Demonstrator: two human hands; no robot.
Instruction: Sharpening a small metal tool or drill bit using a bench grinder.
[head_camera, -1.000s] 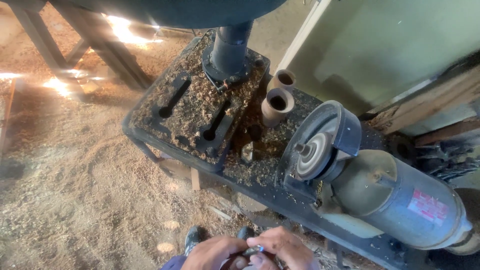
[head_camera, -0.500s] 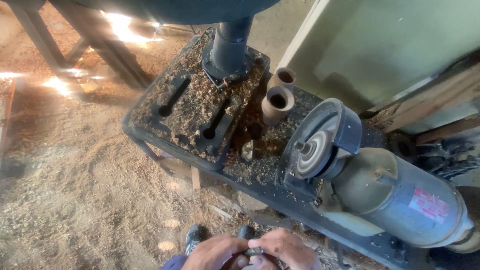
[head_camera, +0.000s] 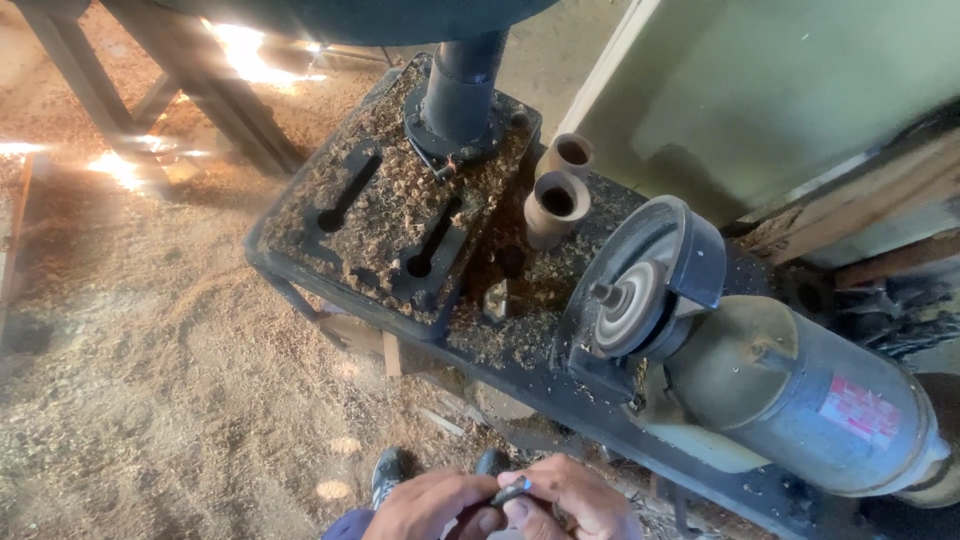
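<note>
**Small dark piece pinched between both hands at the frame's lower edge**

I see my left hand (head_camera: 430, 505) and right hand (head_camera: 575, 500) pressed together low in view, fingers curled around a small dark metal piece (head_camera: 510, 492). It sits between the fingertips of both hands, touching each; what sort of piece it is I cannot tell. Below the hands my shoes (head_camera: 388, 470) stand on the sawdust-covered floor (head_camera: 150, 380). Beyond them, well apart, a slotted machine base (head_camera: 385, 215) carries a dark column (head_camera: 460, 85). Two short clay-coloured tubes (head_camera: 555, 205) stand beside it, next to a grinding wheel (head_camera: 630, 300) on a grey motor (head_camera: 800, 395).
</note>
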